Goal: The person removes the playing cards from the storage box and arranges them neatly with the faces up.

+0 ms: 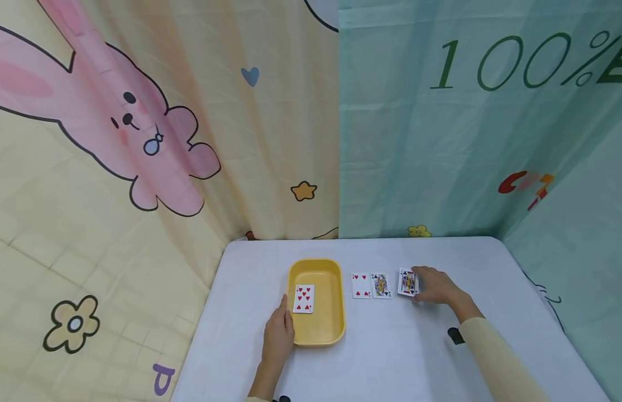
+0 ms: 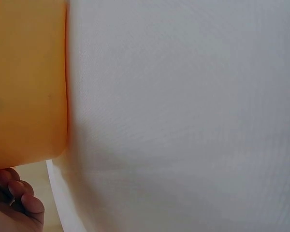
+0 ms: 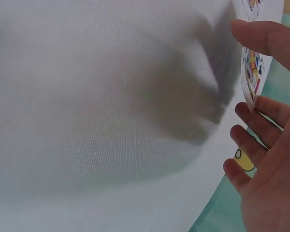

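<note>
My left hand (image 1: pixel 278 334) is at the left side of the yellow tray (image 1: pixel 336 329), gripping its rim with the thumb at the edge. In the left wrist view, curled fingers (image 2: pixel 33 203) show close to the tray's wall (image 2: pixel 29 87). A hearts playing card (image 1: pixel 304 299) lies face up inside the tray. Off to the right, my right hand (image 1: pixel 439 287) pinches face-up playing cards (image 1: pixel 408 282), a face card on top, between thumb and fingers. The right wrist view shows the thumb (image 3: pixel 261 37) at one edge of these cards and fingertips at the opposite edge.
Between the tray and my right hand, a hearts card (image 1: pixel 361 285) and a face card (image 1: pixel 381 286) lie face up side by side. Everything stands on a white-covered table (image 1: pixel 391 357). Patterned curtains (image 1: pixel 271 139) hang behind it.
</note>
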The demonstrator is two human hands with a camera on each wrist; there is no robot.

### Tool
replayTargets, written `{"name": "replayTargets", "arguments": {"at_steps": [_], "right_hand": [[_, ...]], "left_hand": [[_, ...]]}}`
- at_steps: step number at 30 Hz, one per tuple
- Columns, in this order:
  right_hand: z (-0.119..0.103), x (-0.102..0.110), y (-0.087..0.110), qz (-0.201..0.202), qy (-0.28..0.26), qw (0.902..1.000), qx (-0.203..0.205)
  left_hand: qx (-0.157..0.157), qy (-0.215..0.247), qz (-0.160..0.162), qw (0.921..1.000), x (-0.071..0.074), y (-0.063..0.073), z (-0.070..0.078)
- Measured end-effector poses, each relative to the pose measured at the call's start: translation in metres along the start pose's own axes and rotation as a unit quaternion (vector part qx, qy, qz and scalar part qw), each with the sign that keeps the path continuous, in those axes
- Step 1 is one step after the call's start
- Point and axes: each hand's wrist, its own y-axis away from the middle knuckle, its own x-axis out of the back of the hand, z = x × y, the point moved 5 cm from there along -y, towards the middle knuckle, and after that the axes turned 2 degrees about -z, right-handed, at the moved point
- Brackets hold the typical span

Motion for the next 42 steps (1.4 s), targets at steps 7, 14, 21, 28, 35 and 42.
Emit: {"name": "replayTargets", "arguments": {"at_steps": [7,14,21,28,35,42], "right_hand": [[0.004,-0.010,-0.014,-0.015,0.008,0.9998,0.003],[0.001,-0.017,-0.022,-0.030,0.023,0.9993,-0.006],[-0.002,-0.017,-0.024,-0.022,0.031,0.9993,0.001],[0.002,-0.024,-0.033,-0.024,0.032,0.9992,-0.009],[0.004,-0.027,-0.035,-0.026,0.028,0.9991,-0.018],[0.006,-0.029,-0.035,-0.021,0.036,0.9989,-0.020]], "left_hand": [[0.010,-0.002,-0.005,0.9999,0.000,0.000,0.001],[0.000,-0.007,0.000,1.0000,0.001,0.000,0.003],[0.006,-0.003,-0.006,1.0000,0.002,0.000,0.004],[0.014,-0.010,-0.017,0.9997,0.001,0.000,0.003],[0.009,-0.010,-0.013,0.9998,0.000,0.000,0.003],[0.014,-0.004,-0.013,0.9998,-0.001,-0.001,0.000]]}}
